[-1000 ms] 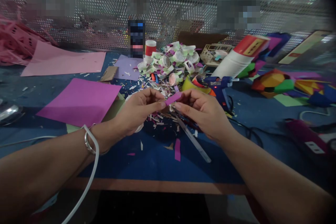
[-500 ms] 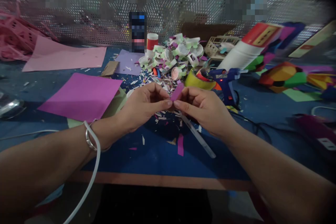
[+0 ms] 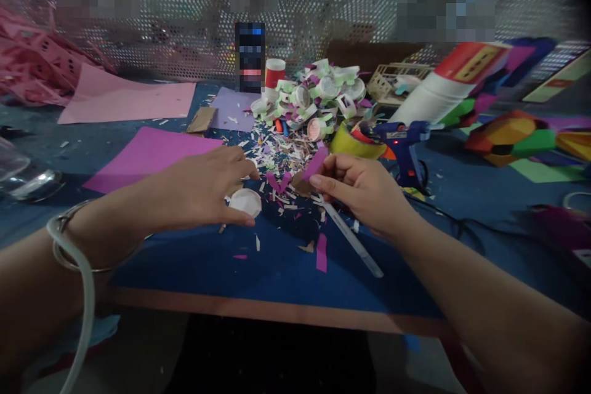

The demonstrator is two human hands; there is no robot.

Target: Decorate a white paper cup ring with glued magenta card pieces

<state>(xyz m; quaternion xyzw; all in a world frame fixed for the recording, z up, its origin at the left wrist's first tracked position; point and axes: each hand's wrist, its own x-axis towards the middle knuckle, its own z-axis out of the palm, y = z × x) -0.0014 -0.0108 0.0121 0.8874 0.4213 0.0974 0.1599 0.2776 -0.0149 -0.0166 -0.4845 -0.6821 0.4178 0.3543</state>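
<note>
My right hand pinches a small purple paper strip between thumb and fingers, above the paper scraps. My left hand is low over the blue table, its fingers curled around a small white round piece that lies there. A clear glue stick lies on the table under my right hand. A loose purple strip lies nearer the front edge.
A heap of small white, green and purple paper pieces sits behind the hands. A blue glue gun, a yellow tape roll, a purple sheet, a pink sheet and colourful paper shapes lie around. The table's wooden front edge is near.
My left hand has let go of the purple strip and dropped to the white round piece on the table. My right hand keeps the strip and has barely moved.
</note>
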